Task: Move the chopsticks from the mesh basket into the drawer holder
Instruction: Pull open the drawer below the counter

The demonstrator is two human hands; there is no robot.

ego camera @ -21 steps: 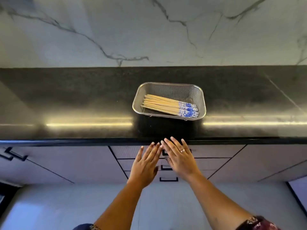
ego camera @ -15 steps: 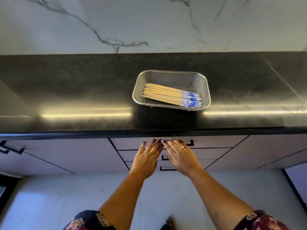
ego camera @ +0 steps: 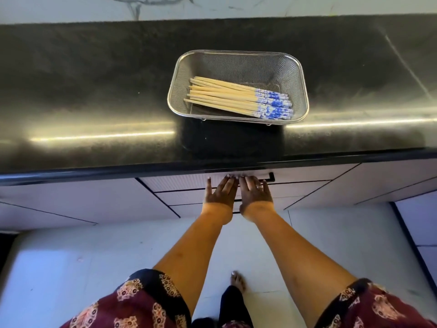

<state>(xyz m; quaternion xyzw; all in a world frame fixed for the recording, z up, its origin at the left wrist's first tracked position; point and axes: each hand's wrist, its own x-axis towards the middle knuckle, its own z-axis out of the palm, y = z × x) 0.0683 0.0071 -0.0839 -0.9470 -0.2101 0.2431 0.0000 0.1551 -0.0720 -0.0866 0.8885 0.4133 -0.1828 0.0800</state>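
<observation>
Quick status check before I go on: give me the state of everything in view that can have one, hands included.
Mesh basket: upright on the black counter, holding chopsticks.
Chopsticks: all lying flat in the basket, blue ends to the right, none taken.
Top drawer: shut.
Drawer handle: mostly hidden behind the fingers.
Left hand: empty, fingers extended up to the top drawer front.
Right hand: empty, fingers at the handle, no closed grip visible.

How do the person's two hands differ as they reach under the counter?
The right hand wears a ring on one finger; the left hand shows none. The right hand lies over the black drawer handle, while the left hand sits beside it on the drawer front, thumb spread outward. Both are flat, palms down, fingers pointing toward the countertop, holding nothing. The chopsticks lie in the mesh basket.
</observation>
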